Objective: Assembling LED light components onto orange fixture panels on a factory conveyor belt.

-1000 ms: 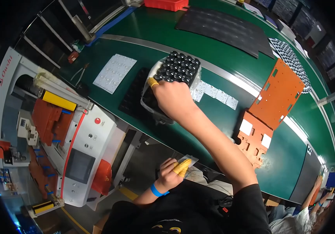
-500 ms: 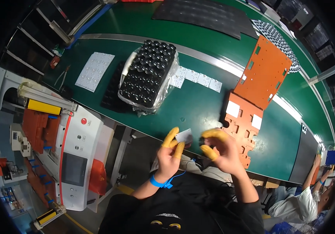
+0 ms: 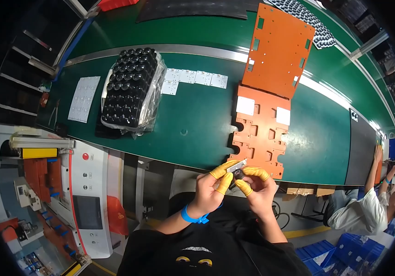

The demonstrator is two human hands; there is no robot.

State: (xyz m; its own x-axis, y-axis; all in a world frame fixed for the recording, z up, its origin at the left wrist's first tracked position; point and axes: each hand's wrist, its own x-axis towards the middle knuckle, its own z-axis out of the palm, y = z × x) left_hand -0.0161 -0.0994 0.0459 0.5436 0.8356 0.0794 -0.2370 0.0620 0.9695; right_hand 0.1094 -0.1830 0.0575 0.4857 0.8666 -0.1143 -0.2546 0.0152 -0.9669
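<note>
My left hand (image 3: 209, 188), with yellow finger cots and a blue wrist strap, pinches a small white circuit board (image 3: 237, 165) by its edge. In my right hand (image 3: 258, 189), also with yellow finger cots, is a small round black part (image 3: 239, 174). Board and part meet between my fingertips; whether they are joined I cannot tell. Just beyond my hands lies an orange fixture plate (image 3: 262, 140) with cutouts, its hinged orange cover (image 3: 278, 53) folded back. Two white boards, a left one (image 3: 245, 105) and a right one (image 3: 283, 116), sit in its far pockets.
On the green table (image 3: 188, 133) stands a stack of black trays (image 3: 130, 87) with round cups, wrapped in clear plastic. Several white boards (image 3: 202, 77) lie beside it, and a white board sheet (image 3: 84, 99) at left. A machine (image 3: 103, 184) flanks me; a co-worker (image 3: 368, 204) sits right.
My hands have come together, bringing the white board and the black part into contact or nearly so. The view has shifted, so the table things appear farther left.
</note>
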